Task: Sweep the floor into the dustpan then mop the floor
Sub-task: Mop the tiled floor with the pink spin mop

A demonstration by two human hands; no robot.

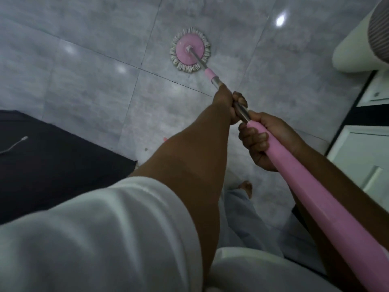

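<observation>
head: both hands [242,121] grip pink/steel mop pole [311,186], round fringed head [190,52] on glossy tile [84,70].

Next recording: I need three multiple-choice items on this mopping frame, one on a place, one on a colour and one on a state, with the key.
1. Where is the mop head?
A) flat on the grey tile floor
B) on a table
C) in a bucket

2. What colour is the handle grip?
A) blue
B) pink
C) green

3. How is the mop held?
A) by one hand only
B) unheld, leaning on a wall
C) by both hands

Key:
1 A: the round head lies on the tiles.
2 B: the grip is plainly pink.
3 C: the left hand grips the metal pole, and the right hand grips the handle grip behind it.
</observation>
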